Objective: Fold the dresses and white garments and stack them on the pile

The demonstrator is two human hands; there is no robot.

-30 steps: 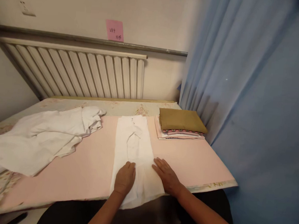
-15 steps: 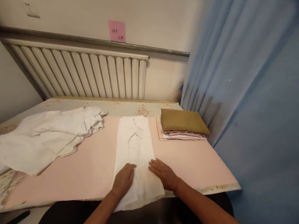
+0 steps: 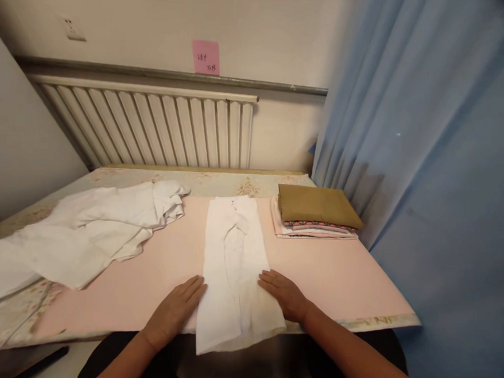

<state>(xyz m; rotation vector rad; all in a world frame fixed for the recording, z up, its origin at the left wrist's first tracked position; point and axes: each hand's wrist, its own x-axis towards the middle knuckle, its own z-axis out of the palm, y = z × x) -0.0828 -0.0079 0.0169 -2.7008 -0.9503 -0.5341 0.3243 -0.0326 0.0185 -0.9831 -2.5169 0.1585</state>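
A white garment (image 3: 238,268), folded into a long strip, lies flat on the pink cloth (image 3: 163,286). Its near end hangs a little over the table's front edge, and a crease curves down its middle. My left hand (image 3: 177,307) lies flat along the strip's left side, fingertips at its edge. On the opposite side my right hand (image 3: 283,295) rests flat, with fingers stretched over the right edge of the fabric. Neither hand grips anything.
A crumpled white garment (image 3: 89,229) covers the table's left side. At the right stands a folded stack topped with brown cloth (image 3: 320,205). A blue curtain (image 3: 451,185) hangs beside it. Behind the table is a radiator (image 3: 161,128). A white cord (image 3: 17,334) trails at the lower left.
My left hand has moved off the middle of the white garment to its left edge, its fingers now straightened. My right hand stays at the right edge. The whole view has shifted slightly.
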